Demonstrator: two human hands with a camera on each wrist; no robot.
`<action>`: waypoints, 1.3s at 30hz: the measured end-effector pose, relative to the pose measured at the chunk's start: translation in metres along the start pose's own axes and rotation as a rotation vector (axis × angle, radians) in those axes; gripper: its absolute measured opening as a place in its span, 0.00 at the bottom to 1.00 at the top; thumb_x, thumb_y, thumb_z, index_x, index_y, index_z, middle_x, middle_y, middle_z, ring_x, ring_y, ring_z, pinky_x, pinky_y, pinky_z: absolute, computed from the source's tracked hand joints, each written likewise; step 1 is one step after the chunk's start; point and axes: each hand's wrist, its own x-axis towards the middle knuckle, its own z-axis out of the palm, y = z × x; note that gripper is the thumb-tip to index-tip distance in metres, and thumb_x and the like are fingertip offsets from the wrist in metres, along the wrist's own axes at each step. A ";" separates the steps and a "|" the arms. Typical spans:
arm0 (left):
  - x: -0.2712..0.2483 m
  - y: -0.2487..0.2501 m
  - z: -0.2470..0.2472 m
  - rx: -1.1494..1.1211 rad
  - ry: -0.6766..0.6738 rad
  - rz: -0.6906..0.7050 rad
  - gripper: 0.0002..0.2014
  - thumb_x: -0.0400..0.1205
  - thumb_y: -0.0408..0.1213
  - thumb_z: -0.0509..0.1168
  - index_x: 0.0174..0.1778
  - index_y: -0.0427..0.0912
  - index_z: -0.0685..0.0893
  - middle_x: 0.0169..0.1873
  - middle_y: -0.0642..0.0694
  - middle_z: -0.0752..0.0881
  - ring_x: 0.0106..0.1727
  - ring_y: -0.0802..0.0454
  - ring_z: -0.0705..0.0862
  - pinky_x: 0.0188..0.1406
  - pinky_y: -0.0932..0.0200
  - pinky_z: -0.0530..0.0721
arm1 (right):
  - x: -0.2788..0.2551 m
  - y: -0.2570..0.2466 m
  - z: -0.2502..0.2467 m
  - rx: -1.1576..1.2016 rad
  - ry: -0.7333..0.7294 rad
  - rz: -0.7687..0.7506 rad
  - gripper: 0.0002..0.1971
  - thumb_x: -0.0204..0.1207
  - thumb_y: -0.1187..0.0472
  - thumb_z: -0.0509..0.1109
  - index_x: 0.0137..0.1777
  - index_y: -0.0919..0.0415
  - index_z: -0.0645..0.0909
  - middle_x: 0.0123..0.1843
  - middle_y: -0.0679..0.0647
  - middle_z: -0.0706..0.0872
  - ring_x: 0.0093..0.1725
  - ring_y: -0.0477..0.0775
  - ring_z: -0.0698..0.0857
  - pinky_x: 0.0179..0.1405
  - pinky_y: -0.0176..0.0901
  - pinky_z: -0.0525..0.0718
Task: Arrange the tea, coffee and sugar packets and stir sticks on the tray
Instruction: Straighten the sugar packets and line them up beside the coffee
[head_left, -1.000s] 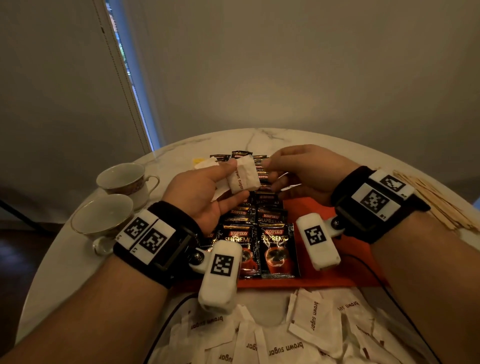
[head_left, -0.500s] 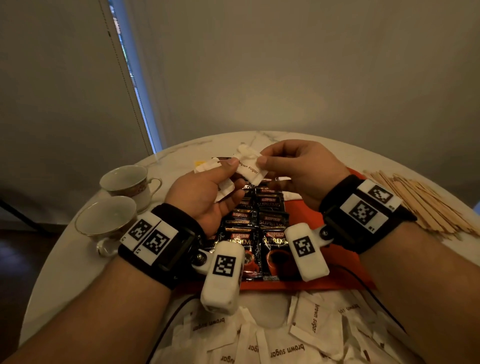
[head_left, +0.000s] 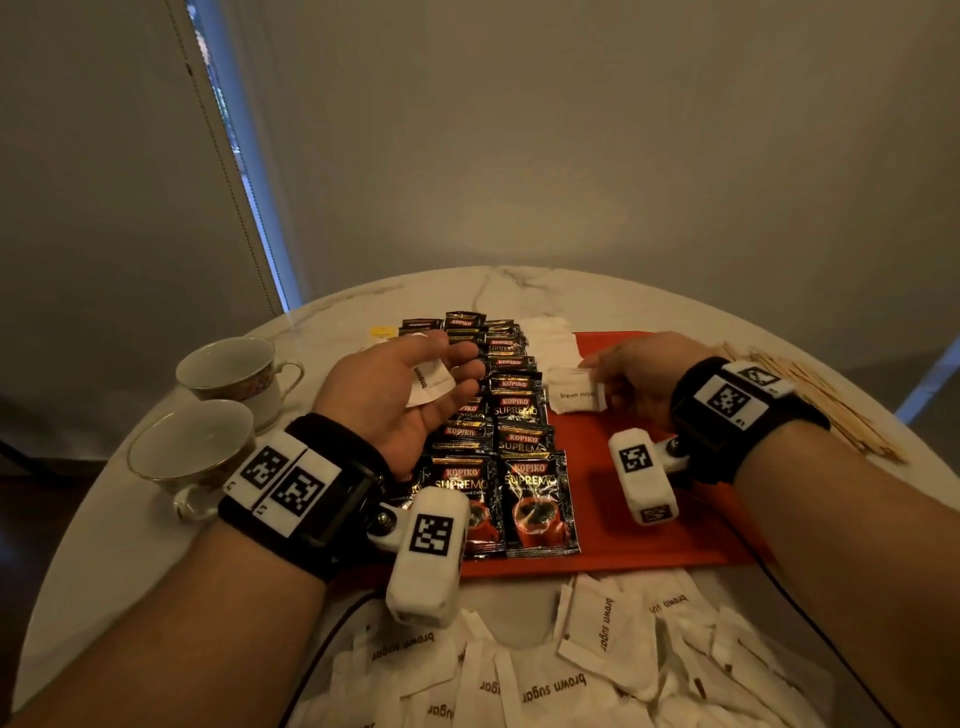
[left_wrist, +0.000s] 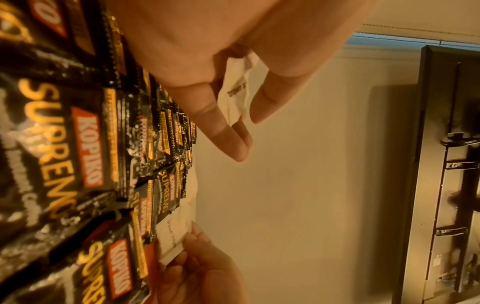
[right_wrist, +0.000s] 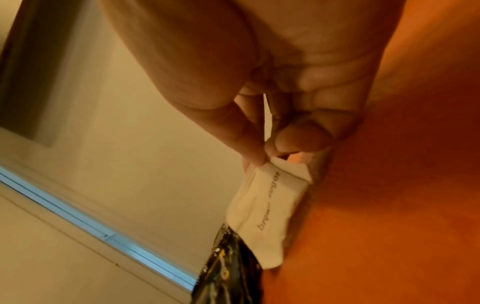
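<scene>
A round marble surface (head_left: 104, 545) carries one orange tray (head_left: 649, 535), near its middle. On the tray's left part lie two overlapping columns of black coffee packets (head_left: 519, 410); their count is unclear where the left hand (head_left: 395, 395) hides them. Two teacups (head_left: 228, 364) stand far left. Stir sticks (head_left: 831, 410) lie in a heap at right, off the tray. Loose brown sugar packets (head_left: 602, 629) crowd the near edge, cut off. The left grip holds one sugar packet (head_left: 431, 382) under its curled fingers; the right hand (head_left: 639, 379) pinches another sugar sachet (head_left: 574, 396) at the tray, the pinch plain only from the right wrist view.
</scene>
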 end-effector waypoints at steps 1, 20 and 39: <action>0.000 0.000 0.000 -0.001 0.001 0.003 0.05 0.87 0.28 0.65 0.58 0.35 0.83 0.42 0.37 0.93 0.38 0.45 0.93 0.33 0.57 0.92 | -0.002 0.000 0.000 -0.019 0.000 0.005 0.12 0.81 0.74 0.68 0.44 0.61 0.89 0.58 0.66 0.91 0.48 0.58 0.82 0.50 0.46 0.79; 0.002 0.001 -0.001 -0.016 0.017 -0.005 0.07 0.86 0.24 0.62 0.57 0.34 0.82 0.40 0.37 0.93 0.36 0.45 0.93 0.31 0.57 0.91 | -0.026 -0.009 0.021 0.002 -0.102 -0.024 0.07 0.84 0.64 0.72 0.53 0.70 0.85 0.36 0.59 0.85 0.39 0.57 0.84 0.64 0.55 0.85; -0.006 0.006 -0.001 -0.072 0.056 0.020 0.16 0.82 0.20 0.55 0.62 0.31 0.80 0.45 0.34 0.91 0.36 0.43 0.94 0.32 0.55 0.92 | -0.105 0.019 0.061 0.571 -0.149 -0.036 0.16 0.88 0.41 0.61 0.48 0.50 0.82 0.29 0.48 0.92 0.32 0.48 0.93 0.47 0.52 0.89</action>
